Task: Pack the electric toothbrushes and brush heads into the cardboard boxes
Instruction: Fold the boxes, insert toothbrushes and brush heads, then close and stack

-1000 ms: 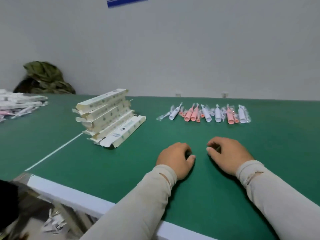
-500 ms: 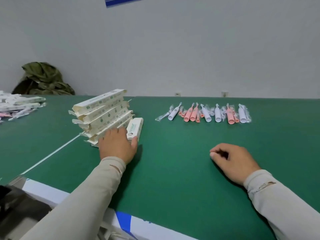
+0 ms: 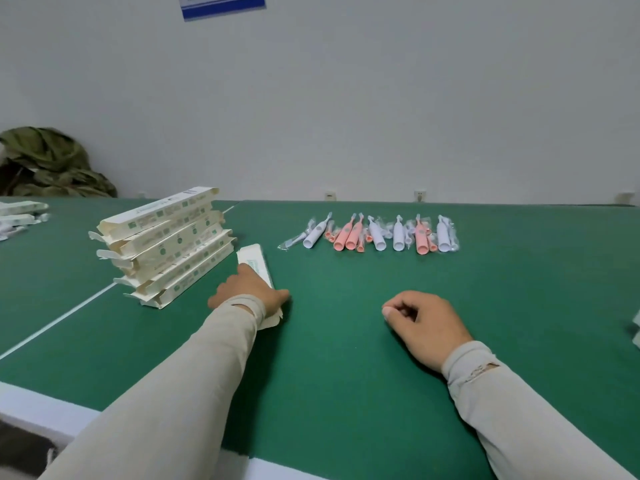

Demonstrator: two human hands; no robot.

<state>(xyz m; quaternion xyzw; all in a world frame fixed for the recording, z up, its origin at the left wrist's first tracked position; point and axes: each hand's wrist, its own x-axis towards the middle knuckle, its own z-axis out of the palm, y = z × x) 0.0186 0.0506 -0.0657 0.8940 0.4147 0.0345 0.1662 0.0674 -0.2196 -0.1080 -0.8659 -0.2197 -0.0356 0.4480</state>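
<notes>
My left hand point(image 3: 247, 292) grips a long white cardboard box point(image 3: 254, 263) that lies flat on the green table, just right of a leaning stack of several cream boxes point(image 3: 166, 242). The box's near flap sticks out under my wrist. A row of white and pink electric toothbrushes point(image 3: 374, 233), with brush heads in clear wrappers between them, lies farther back in the middle. My right hand point(image 3: 424, 323) rests on the table with its fingers curled and holds nothing; it is well short of the toothbrush row.
The green table point(image 3: 329, 375) has a white front edge at the lower left. More white packages point(image 3: 19, 216) lie at the far left. A green bundle of cloth point(image 3: 52, 164) sits against the wall. A pale object point(image 3: 636, 323) pokes in at the right edge.
My left hand has pulled one box away from the stack, toward me and to the right. My right hand has stayed where it was.
</notes>
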